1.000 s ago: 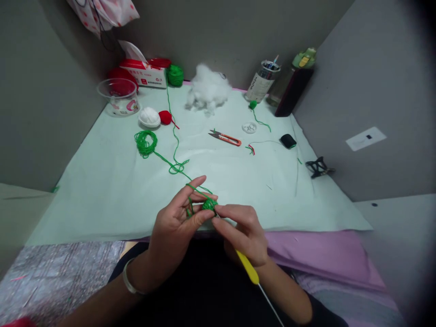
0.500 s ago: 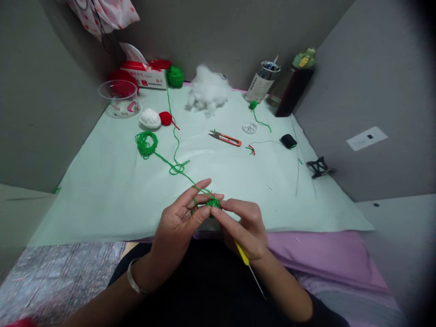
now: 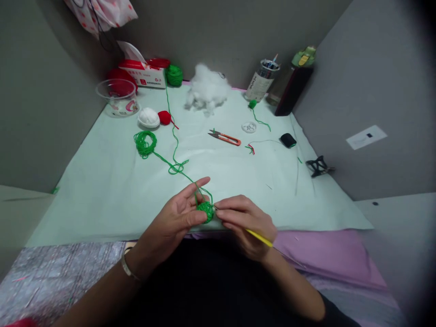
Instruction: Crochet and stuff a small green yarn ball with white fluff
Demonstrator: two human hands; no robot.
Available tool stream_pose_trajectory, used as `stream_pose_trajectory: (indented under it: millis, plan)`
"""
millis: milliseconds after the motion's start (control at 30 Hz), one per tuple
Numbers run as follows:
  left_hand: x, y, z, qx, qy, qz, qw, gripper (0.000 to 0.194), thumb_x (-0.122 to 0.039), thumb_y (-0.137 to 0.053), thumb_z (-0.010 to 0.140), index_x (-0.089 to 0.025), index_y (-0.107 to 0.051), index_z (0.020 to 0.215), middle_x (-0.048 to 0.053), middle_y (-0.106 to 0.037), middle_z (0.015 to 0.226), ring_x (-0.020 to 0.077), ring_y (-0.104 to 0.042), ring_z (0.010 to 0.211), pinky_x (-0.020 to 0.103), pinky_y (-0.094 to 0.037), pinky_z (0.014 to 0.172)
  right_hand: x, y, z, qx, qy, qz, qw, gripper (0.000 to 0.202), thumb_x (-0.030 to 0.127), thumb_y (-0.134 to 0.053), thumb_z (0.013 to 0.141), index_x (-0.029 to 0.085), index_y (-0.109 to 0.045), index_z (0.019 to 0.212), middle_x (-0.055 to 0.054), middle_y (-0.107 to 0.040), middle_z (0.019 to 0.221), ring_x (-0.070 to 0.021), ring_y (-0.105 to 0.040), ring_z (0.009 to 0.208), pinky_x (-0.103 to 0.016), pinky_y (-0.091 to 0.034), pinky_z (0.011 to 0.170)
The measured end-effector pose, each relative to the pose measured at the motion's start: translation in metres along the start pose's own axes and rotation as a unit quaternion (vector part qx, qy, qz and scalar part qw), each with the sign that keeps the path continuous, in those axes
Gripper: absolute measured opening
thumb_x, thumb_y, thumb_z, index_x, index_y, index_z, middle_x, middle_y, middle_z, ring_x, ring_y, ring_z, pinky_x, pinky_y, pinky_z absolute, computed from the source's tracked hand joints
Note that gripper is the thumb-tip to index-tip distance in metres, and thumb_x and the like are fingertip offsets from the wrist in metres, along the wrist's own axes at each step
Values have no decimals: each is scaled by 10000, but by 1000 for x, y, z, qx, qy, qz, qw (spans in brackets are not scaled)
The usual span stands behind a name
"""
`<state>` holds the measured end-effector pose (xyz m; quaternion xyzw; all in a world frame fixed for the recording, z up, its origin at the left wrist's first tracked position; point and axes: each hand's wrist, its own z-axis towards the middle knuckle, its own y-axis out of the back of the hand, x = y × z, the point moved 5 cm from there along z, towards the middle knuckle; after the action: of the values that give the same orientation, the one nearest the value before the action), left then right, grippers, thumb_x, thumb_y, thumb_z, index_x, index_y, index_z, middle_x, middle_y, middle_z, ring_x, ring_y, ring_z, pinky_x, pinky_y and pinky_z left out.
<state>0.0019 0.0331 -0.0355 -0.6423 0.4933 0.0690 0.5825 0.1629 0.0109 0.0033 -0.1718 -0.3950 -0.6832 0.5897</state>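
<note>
My left hand pinches a small round green crocheted piece between thumb and fingers, near the table's front edge. Green yarn passes over its raised index finger and leads back to a loose green coil on the table. In my right hand is a crochet hook with a yellow handle; its thin metal tip meets the right side of the green piece. The hook's other end runs down to the right past my wrist.
Orange-handled snips lie mid-table, with white stuffing behind. White yarn, red yarn and a plastic tub are at the left. A black claw clip, a pen holder and a bottle are at the right.
The green piece has turned and moved slightly left and down, showing more of its face. My right hand has shifted right, and the hook now lies at a flatter angle.
</note>
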Motion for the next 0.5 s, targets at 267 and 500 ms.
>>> stream_pose_trajectory:
  millis: [267, 500]
  plan:
    - [-7, 2, 1, -5, -33, 70, 997, 777, -193, -918, 720, -288, -623, 1433, -2, -587, 1001, 119, -569, 917, 197, -488, 814, 2, 6, -4, 24, -8, 22, 999, 432, 61, -633, 979, 287, -710, 1340, -80, -745, 1189, -161, -730, 1041, -299, -636, 856]
    - [-13, 7, -3, -5, -72, 138, 988, 763, -183, -918, 727, -319, -633, 1421, -4, -575, 979, 108, -533, 875, 177, -471, 758, 2, 8, -8, 39, -37, 59, 997, 433, 59, -628, 980, 298, -717, 1329, -61, -756, 1187, -152, -726, 1042, -288, -615, 874]
